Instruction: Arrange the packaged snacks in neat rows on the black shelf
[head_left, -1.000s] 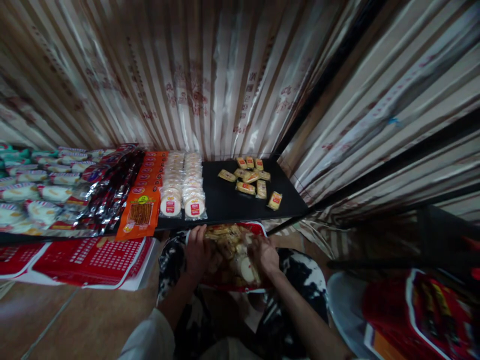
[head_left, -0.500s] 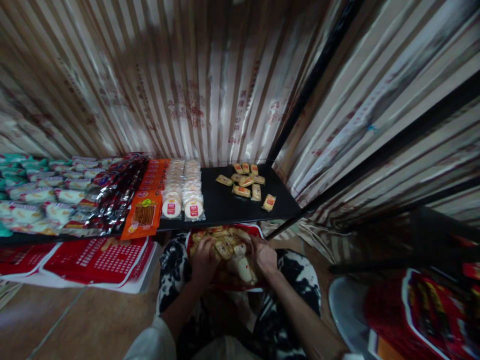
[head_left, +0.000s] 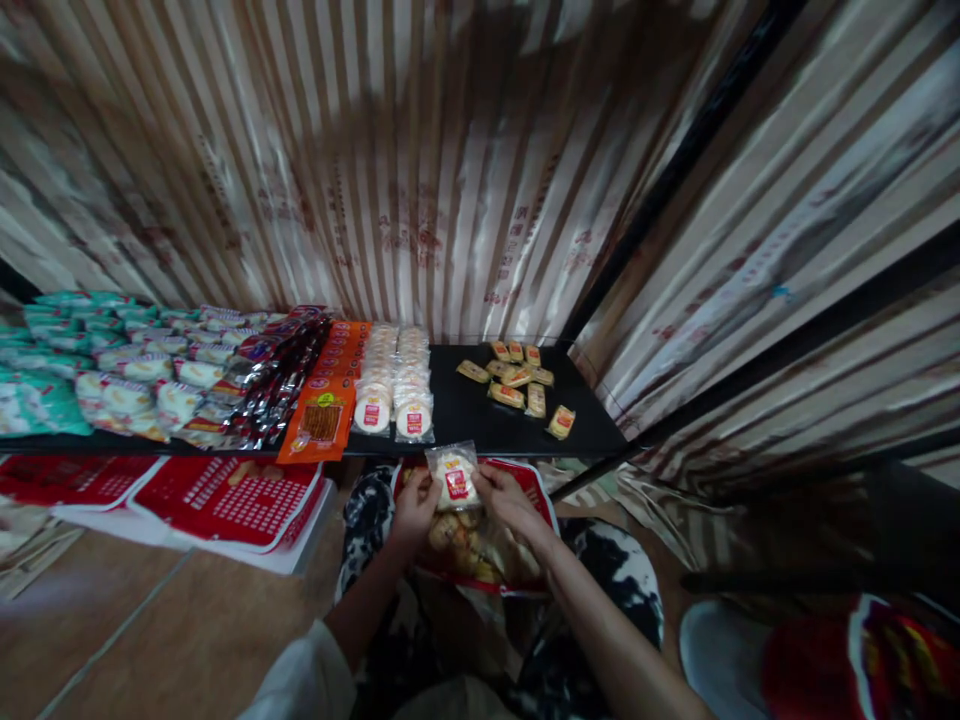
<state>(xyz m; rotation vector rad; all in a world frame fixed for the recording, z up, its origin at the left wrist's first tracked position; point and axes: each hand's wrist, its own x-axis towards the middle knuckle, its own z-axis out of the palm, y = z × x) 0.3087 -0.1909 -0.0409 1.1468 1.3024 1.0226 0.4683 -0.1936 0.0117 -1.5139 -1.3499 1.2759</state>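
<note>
Between my two hands is a clear packet of round white rice crackers (head_left: 454, 478) with a red label facing up. My left hand (head_left: 417, 503) pinches its left edge, and my right hand (head_left: 504, 494) grips the right edge. Beneath them a red box (head_left: 546, 512) sits between my knees, with several yellowish wrapped snacks (head_left: 457, 540) inside, partly hidden by my hands. Just ahead on the black shelf (head_left: 450, 425) stand two rows of matching rice cracker packets (head_left: 412, 415). Several small yellow wrapped snacks (head_left: 517, 378) lie loosely to the right of those rows.
Orange snack bags (head_left: 321, 415), dark red packets (head_left: 281, 370) and green bags (head_left: 45, 400) fill the shelf's left side. Red printed boxes (head_left: 232, 510) lie below it. A black frame bar (head_left: 675, 160) slants at right, above another red container (head_left: 802, 660). Striped sheeting hangs behind.
Both hands have come up from inside the red box and now hold a rice cracker packet above it. The camera view has shifted slightly left.
</note>
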